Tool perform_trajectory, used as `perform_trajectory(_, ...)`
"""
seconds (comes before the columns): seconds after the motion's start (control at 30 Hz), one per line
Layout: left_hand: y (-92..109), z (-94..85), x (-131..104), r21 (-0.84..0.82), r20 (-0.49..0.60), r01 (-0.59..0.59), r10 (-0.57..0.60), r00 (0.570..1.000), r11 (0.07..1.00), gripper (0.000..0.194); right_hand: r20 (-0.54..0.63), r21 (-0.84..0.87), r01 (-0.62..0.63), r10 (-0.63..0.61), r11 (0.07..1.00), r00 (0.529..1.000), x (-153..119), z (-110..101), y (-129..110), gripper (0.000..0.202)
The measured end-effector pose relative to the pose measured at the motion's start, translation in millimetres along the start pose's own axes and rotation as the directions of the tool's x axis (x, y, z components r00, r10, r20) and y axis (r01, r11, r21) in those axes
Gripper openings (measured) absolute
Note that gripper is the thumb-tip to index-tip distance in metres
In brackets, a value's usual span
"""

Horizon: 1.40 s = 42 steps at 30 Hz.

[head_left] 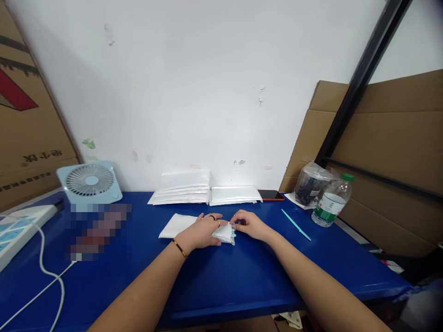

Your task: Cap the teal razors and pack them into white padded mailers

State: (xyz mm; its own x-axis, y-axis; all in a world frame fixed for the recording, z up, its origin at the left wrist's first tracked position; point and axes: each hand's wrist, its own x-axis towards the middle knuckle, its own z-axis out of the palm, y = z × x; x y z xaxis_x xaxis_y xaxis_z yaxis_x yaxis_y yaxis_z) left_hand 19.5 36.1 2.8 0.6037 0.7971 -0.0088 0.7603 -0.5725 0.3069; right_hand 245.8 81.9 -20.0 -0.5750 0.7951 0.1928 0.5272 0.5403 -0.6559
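Observation:
A white padded envelope (177, 226) lies flat on the blue table, its right end puffed up and partly raised. My left hand (204, 230) rests across it with the fingers spread, pressing near that end. At the right end, my right hand (251, 225) has its thumb and index finger pinched on the envelope's edge. Some teal material (233, 232) shows at the envelope's mouth, close to the right fingertips; its shape is partly hidden. Off to the right lies a thin teal strip (296, 224), touched by neither hand.
By the wall are a stack of white envelopes (182, 188), a smaller stack (235, 194) and a phone (271, 195). A water bottle (331, 201) and a bagged dark item (308, 186) stand right. A fan (90, 183), power strip (20, 230) and white cable (42, 258) are left.

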Motion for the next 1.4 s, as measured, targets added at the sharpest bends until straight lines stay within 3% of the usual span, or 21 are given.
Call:
perform_trajectory(0.07, -0.9, -2.6, -9.0, 0.018, -0.017, -0.022, 0.023, 1.000, 1.000, 0.051, 0.061, 0.009, -0.037, 0.036, 0.999, 0.998, -4.7, -1.0, -3.9, 0.019)
perform_trajectory(0.13, 1.5, -3.7, -23.4, 0.017, -0.078, -0.025, 0.026, 0.997, 1.000, 0.054, 0.167, 0.039, -0.080, 0.072, 0.996, 0.983, -11.8, 0.5, -10.4, 0.024)
perform_trajectory(0.23, 18.1, -1.3, -52.8, -0.099, -0.233, 0.049, -0.071, 0.970, 0.994, 0.051, 0.280, 0.110, -0.103, 0.069, 0.989, 0.958, -27.0, 4.7, -21.2, 0.029)
perform_trajectory(0.37, 53.4, 16.9, -85.8, -0.230, -0.353, 0.237, -0.308, 0.883, 0.944, 0.021, 0.217, 0.155, -0.068, 0.033, 0.986, 0.976, -47.5, 12.6, -31.9, 0.024)
perform_trajectory(0.5, 68.6, 46.3, -93.9, -0.278, -0.371, 0.376, -0.460, 0.807, 0.884, 0.014, 0.134, 0.155, -0.017, -0.005, 0.988, 0.991, -54.6, 23.7, -36.9, 0.026)
perform_trajectory(0.63, 63.6, 60.0, -91.8, -0.376, -0.411, 0.265, -0.416, 0.811, 0.888, 0.011, -0.020, -0.015, 0.063, -0.064, 0.998, 0.998, -51.7, 33.6, -41.5, 0.022)
perform_trajectory(0.73, 59.4, 57.0, -95.0, -0.459, -0.413, 0.187, -0.394, 0.821, 0.869, 0.009, -0.015, -0.012, 0.101, -0.101, 0.995, 0.995, -50.4, 36.5, -47.7, 0.024)
perform_trajectory(0.83, 58.8, 50.8, -100.4, -0.505, -0.387, 0.071, -0.300, 0.872, 0.860, 0.008, 0.021, 0.014, 0.104, -0.104, 0.994, 0.994, -49.4, 41.0, -57.2, 0.035)
perform_trajectory(0.9, 59.9, 47.8, -103.0, -0.526, -0.361, -0.011, -0.211, 0.908, 0.851, 0.009, -0.032, -0.058, 0.083, -0.085, 0.995, 0.996, -48.5, 46.0, -64.6, 0.025)
perform_trajectory(0.97, 60.9, 46.4, -105.1, -0.536, -0.370, -0.046, -0.186, 0.910, 0.843, 0.011, -0.070, -0.112, 0.075, -0.083, 0.991, 0.994, -49.2, 49.2, -70.9, 0.019)
perform_trajectory(1.1, 60.5, 48.3, -112.3, -0.556, -0.425, 0.016, -0.301, 0.853, 0.831, 0.011, 0.085, -0.013, 0.154, -0.152, 0.988, 0.985, -58.1, 42.9, -72.0, 0.027)
perform_trajectory(1.23, 58.1, 54.2, -119.5, -0.632, -0.398, 0.097, -0.430, 0.810, 0.769, 0.017, 0.144, 0.117, 0.091, -0.108, 0.989, 0.984, -67.6, 34.0, -66.2, 0.020)
perform_trajectory(1.33, 57.6, 57.2, -116.5, -0.780, -0.323, 0.098, -0.531, 0.784, 0.618, 0.020, -0.006, 0.052, 0.094, -0.093, 0.994, 0.996, -71.6, 35.5, -71.0, 0.020)
perform_trajectory(1.4, 58.3, 56.7, -110.7, -0.884, -0.268, 0.032, -0.563, 0.782, 0.465, 0.022, -0.154, -0.140, 0.204, -0.225, 0.969, 0.962, -74.4, 39.7, -78.0, 0.020)
